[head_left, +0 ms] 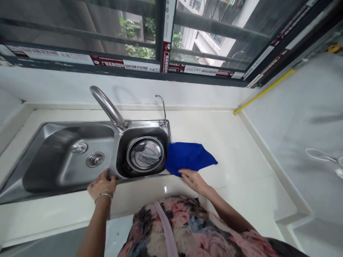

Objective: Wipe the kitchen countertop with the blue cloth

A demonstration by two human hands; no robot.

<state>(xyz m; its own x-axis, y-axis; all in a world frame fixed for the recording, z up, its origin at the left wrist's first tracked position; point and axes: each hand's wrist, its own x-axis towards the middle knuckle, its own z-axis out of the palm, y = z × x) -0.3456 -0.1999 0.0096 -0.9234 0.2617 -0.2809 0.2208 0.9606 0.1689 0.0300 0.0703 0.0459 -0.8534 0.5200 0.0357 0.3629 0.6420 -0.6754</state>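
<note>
A blue cloth (189, 157) lies spread on the pale countertop, its left side reaching the rim of the right sink basin. My right hand (194, 181) has its fingers closed on the cloth's near edge. Over at the front rim of the sink (80, 188), my left hand (102, 185) rests near the divider, thumb and fingers apart; a dark spot between them is too small to make out. Inside the right basin sits a round metal strainer basket (128, 151) with dark, crumpled pieces and a greyish strip (148, 159) in it.
A large curved faucet (107, 105) rises behind the divider, and a thin spout (163, 107) stands at the back right corner. Two drains show in the left basin (60, 157). A window (150, 67) runs behind the counter; a yellow pipe (265, 91) climbs the right wall.
</note>
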